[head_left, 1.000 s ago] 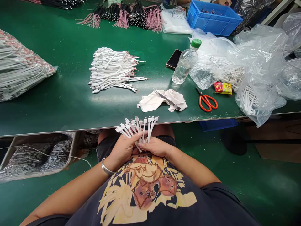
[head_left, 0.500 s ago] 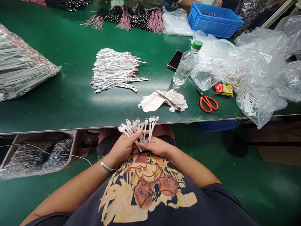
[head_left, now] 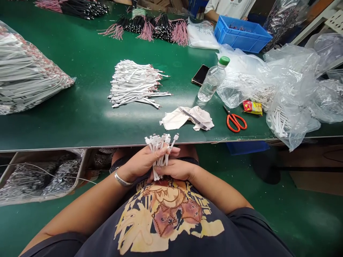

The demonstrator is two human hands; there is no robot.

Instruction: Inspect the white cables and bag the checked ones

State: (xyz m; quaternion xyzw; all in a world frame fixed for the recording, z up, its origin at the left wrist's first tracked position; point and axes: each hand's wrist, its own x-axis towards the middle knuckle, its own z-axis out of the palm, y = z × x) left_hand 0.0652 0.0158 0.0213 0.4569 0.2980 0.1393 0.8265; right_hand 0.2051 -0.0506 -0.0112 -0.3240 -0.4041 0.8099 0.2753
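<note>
Both my hands hold one bundle of short white cables (head_left: 160, 144) in my lap, just below the green table's front edge (head_left: 80, 147). My left hand (head_left: 143, 162) is closed round the bundle from the left, a silver bracelet on its wrist. My right hand (head_left: 175, 168) is closed on the bundle's lower part. The white connector ends stand upright, gathered close together. A pile of the same white cables (head_left: 136, 84) lies on the table ahead.
On the table lie a white cloth with tweezers (head_left: 193, 117), orange scissors (head_left: 235, 121), a water bottle (head_left: 213, 79), a phone (head_left: 200, 74), plastic bags of cables (head_left: 289, 89) on the right and another bag (head_left: 24, 82) on the left. At the back are black-pink wires (head_left: 158, 26), a blue bin (head_left: 241, 32) and another person.
The cable ends were fanned out wide; now my hands have squeezed them into a tight upright bunch. The view has tilted up slightly.
</note>
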